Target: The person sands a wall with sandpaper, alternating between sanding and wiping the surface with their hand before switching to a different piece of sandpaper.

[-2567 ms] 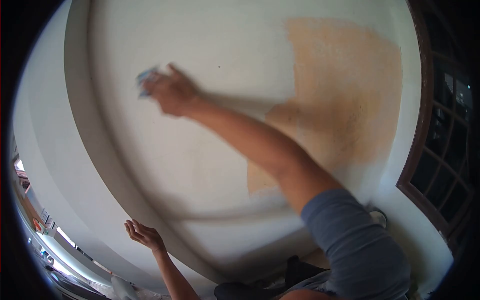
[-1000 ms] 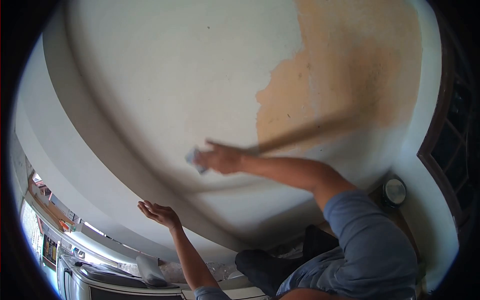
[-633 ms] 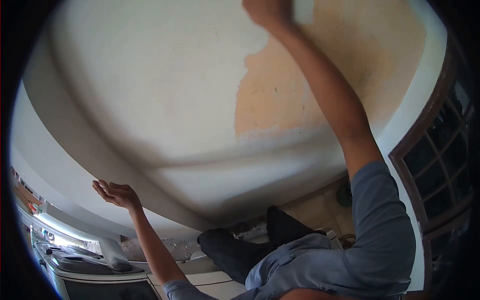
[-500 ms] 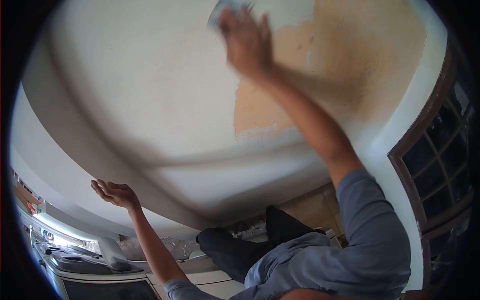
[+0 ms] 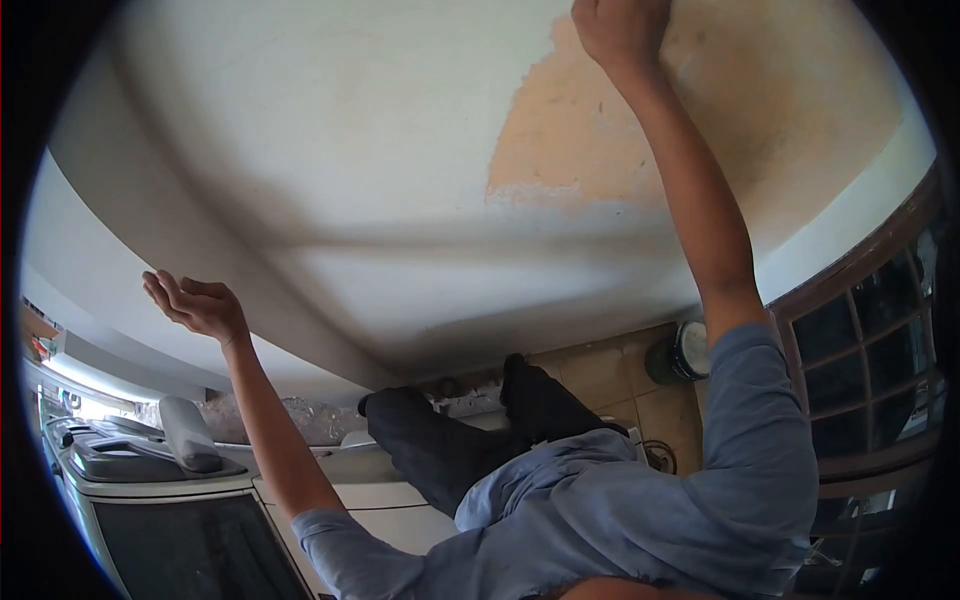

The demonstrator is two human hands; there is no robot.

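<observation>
My right hand [image 5: 622, 30] is raised at the top edge of the view, against the wall [image 5: 380, 120]. Its fingers are cut off by the frame, so what they hold is hidden. Beside and below it spreads an orange-tan patch [image 5: 570, 130] with a ragged edge, where the pale surface stops. My left hand [image 5: 197, 305] is lifted at the left, palm up with loosely curled fingers that stand apart, and nothing lies in it. Behind it is the pale edge of the wall.
A bucket with a whitish top [image 5: 692, 348] stands on the tiled floor [image 5: 620, 385] near my right arm. A dark-framed window [image 5: 860, 345] is at the right. A washing machine [image 5: 190, 530] sits at the lower left.
My right hand has moved right and up, partly out of view; the grey tool it held has left the view. The view has shifted, and the bucket now shows.
</observation>
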